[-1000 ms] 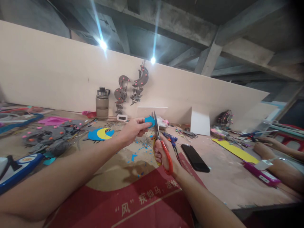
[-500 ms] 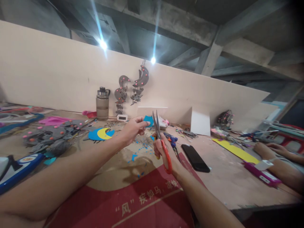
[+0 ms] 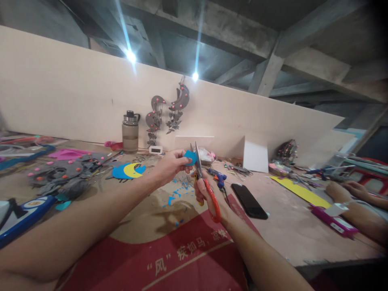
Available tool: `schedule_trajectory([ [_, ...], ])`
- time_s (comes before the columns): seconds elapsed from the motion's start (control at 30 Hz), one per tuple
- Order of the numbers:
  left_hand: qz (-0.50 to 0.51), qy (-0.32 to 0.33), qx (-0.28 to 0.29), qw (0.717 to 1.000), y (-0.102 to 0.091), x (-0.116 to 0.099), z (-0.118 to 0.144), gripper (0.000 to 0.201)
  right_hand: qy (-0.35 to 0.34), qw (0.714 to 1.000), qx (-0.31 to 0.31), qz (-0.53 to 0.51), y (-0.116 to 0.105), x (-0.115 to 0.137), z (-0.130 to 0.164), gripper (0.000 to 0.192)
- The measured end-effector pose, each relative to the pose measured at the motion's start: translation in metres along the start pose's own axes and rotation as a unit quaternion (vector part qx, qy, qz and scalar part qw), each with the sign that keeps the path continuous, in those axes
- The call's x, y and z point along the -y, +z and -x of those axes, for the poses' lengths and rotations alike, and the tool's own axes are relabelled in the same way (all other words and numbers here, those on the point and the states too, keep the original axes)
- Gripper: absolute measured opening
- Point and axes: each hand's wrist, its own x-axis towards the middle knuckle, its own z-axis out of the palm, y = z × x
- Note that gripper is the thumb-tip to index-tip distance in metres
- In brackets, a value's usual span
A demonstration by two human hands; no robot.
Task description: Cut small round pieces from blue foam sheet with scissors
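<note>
1. Trimming looks well underway, I'd guess: small blue foam offcuts (image 3: 178,193) litter the brown cardboard-covered bench (image 3: 142,220) under the hands, but the blades are in the piece, so it isn't finished.
2. Left hand (image 3: 169,165) fingers pinch the small blue foam cutout (image 3: 190,157), held up above the bench.
3. Right hand (image 3: 206,192) fingers wrap the red-handled steel scissors (image 3: 202,178), long axis near upright, tips up and away, blades slightly parted.

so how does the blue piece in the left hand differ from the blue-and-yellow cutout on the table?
The blue piece is held up in the left hand against the scissors; the blue-and-yellow cutout lies flat on the table, untouched. The blue piece is smaller and plain; the cutout carries a yellow crescent. Both look like the same blue sheet material.
</note>
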Motion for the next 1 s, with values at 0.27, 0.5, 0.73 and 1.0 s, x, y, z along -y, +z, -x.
schedule_trajectory([
  [0.27,0.001,-0.003,0.002,1.0,0.001,0.0,0.001,0.015,0.007,1.0,0.015,-0.017,0.002,0.001,-0.001,0.044],
  [0.5,0.004,-0.007,0.002,1.0,0.004,-0.003,0.003,0.016,0.019,0.999,-0.005,-0.034,0.007,0.007,0.002,0.045],
  [0.73,0.011,-0.016,0.0,1.0,0.003,-0.004,0.002,0.018,0.033,0.999,-0.01,-0.042,0.005,0.003,0.002,0.046],
  [1.0,0.013,-0.016,-0.003,1.0,0.003,-0.008,0.003,0.019,0.038,0.997,-0.021,-0.056,0.009,0.007,0.004,0.046],
])
